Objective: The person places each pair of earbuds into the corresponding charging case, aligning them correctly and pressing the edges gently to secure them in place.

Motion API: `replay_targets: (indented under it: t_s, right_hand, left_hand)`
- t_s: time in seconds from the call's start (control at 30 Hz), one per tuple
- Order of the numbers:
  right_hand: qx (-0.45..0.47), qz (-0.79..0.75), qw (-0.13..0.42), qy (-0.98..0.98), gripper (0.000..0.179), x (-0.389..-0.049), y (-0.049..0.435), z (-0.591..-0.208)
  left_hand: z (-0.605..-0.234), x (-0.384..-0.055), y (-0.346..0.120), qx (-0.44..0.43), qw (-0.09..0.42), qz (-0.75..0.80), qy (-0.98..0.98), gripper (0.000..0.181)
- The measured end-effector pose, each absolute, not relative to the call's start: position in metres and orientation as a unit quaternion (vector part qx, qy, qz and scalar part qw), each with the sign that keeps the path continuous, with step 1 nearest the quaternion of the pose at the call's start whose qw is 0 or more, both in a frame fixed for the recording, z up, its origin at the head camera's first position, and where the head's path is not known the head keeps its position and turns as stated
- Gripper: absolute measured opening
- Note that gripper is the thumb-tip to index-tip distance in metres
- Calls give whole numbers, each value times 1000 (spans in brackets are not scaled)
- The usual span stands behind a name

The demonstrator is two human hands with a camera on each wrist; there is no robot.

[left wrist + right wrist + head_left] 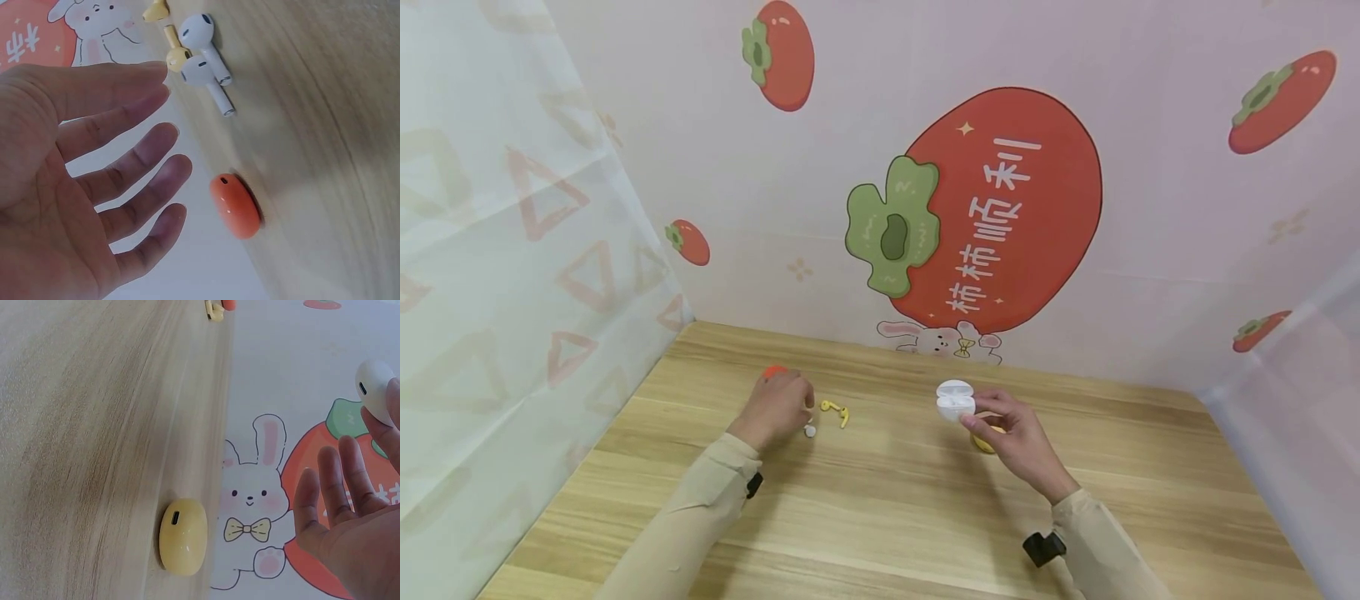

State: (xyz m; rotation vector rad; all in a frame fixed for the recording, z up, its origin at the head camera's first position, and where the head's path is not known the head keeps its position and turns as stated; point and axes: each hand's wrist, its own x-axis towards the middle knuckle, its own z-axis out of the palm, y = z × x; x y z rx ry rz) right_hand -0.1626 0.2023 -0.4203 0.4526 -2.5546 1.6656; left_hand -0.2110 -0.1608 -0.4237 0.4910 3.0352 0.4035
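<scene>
My right hand (1018, 435) holds a white earbud case (955, 403) above the table, pinched between thumb and fingers at its right side. The case's lid is raised, and its inside faces me. On the left, my left hand (780, 406) hovers close to two white earbuds; one white earbud (810, 431) shows beside it in the head view. In the left wrist view, thumb and forefinger tips come near each other just beside the white earbuds (199, 70), with the other fingers loosely bent. Two yellow earbuds (830, 406) lie just right of that hand.
An orange earbud case (235, 206) lies beyond the left hand, partly hidden by it in the head view. A closed yellow earbud case (183, 537) sits on the wooden table (880, 500) under the right hand. Printed sheets (715, 150) rise behind and at both sides.
</scene>
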Motion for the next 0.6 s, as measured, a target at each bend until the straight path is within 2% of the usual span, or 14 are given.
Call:
replay_targets:
  t_s: [0.6]
  right_hand:
    - [146, 541, 25, -828, 20, -164, 201, -422]
  left_hand:
    - [-428, -206, -158, 181, 34, 126, 975, 21]
